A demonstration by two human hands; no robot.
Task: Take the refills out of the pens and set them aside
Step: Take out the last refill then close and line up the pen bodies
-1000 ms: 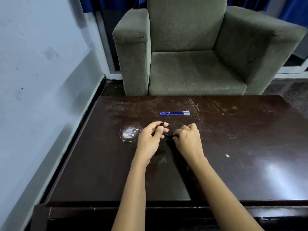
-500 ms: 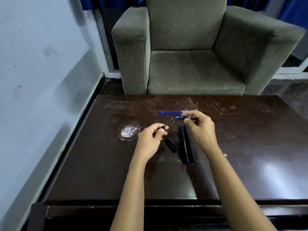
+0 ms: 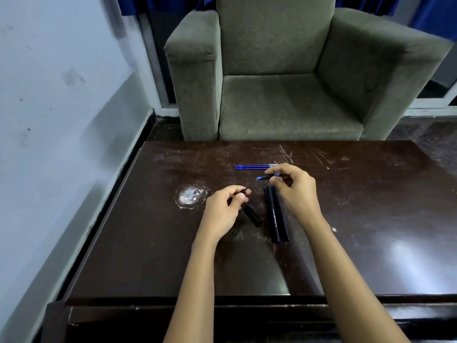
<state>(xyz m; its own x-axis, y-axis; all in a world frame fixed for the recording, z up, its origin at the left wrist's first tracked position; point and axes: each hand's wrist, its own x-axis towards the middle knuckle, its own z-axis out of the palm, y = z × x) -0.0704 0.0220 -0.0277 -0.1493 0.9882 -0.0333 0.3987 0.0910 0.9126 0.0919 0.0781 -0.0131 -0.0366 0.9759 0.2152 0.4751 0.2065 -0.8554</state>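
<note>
Landmark: the white scuff mark [image 3: 191, 196] on the dark table [image 3: 371, 219]. Just right of it, the left hand [image 3: 222, 211] pinches a thin dark piece whose lower end is hidden in the fingers; what it is cannot be made out. Right of that hand, a black cap [image 3: 252, 215] lies on the table. Further right, two black pens [image 3: 277, 214] lie touching side by side. The right hand [image 3: 294, 191] grips a blue refill [image 3: 268, 176], partly covered by its fingertips. Beyond, the set-aside refills [image 3: 254, 167] lie together, their right ends hidden.
</note>
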